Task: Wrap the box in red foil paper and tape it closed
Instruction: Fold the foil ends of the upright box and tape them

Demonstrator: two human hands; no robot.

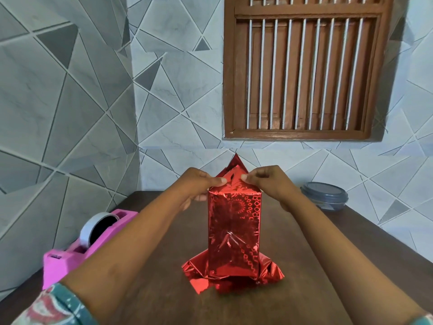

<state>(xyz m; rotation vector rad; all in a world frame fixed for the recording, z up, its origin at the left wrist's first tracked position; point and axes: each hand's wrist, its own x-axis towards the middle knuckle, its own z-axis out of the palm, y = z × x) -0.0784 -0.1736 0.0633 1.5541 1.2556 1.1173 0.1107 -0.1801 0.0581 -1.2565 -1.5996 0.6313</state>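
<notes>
One camera, worn on the head

Wide-angle, looking forward and down across the table toward a wall corner and window. Close in on the box mid-frame, with left hand and right hand at its top

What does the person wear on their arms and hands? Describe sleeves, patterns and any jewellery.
The left hand and right hand are bare: no gloves, and no rings or watch show. The forearms are uncovered. The left sleeve is teal fabric printed with pink-red and white shapes; only a teal sliver of the right sleeve shows.
</notes>
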